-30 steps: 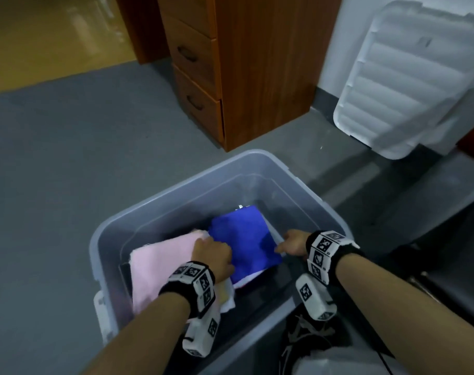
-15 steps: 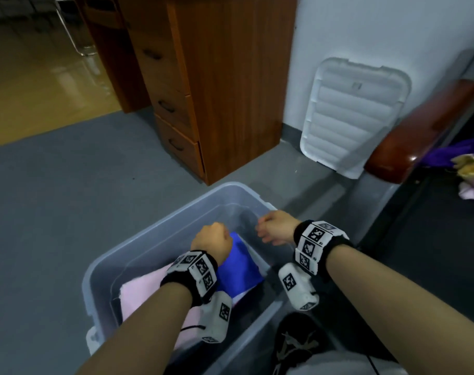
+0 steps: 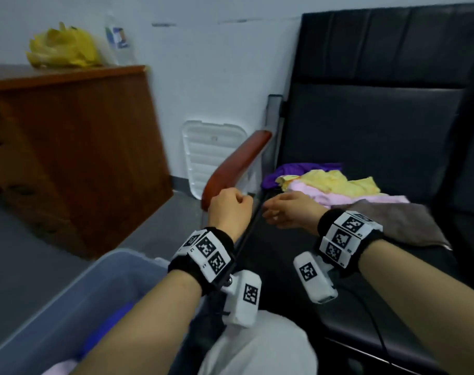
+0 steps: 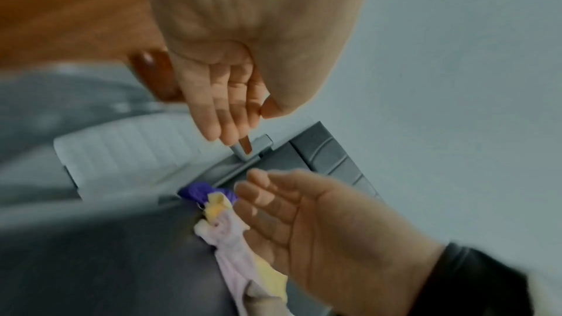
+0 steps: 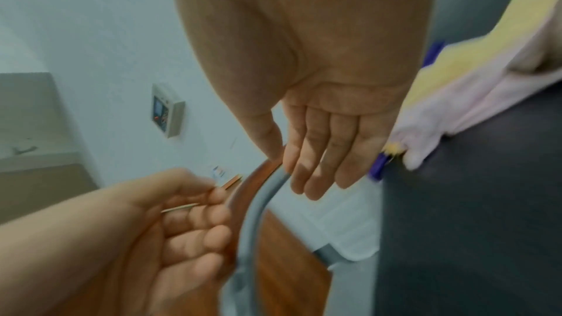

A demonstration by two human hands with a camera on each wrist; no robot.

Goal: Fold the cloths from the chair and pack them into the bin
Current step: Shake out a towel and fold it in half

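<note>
Cloths point(image 3: 328, 186) sit heaped on the chair point(image 3: 379, 136) seat, just ahead of the right hand point(image 3: 290, 212): purple at the far end, yellow on top, pink under it, a grey-brown one spread flat beside the right wrist. Bin point(image 3: 76, 290) is down by the left forearm, with blue and pink cloth already in it.

Both hands hold nothing. Right hand: fingers relaxed and extended, close to the pink edge, not touching as far as I can tell. Left hand point(image 3: 229, 209): fingers loosely curled, in front of the armrest point(image 3: 236, 163), which is left of the pile.

Step in hand, as I read it: fetch the next cloth. Tips:
- take one layer only; yellow is topmost, so pinch its near edge and lift clear
- they overlap, so drag risk: pin the pink with the other hand
- find two corners before lifting; saves re-gripping for the fold
- left hand has to clear the armrest to reach in

White lid point(image 3: 211, 155) leans on the wall behind the armrest.
</note>
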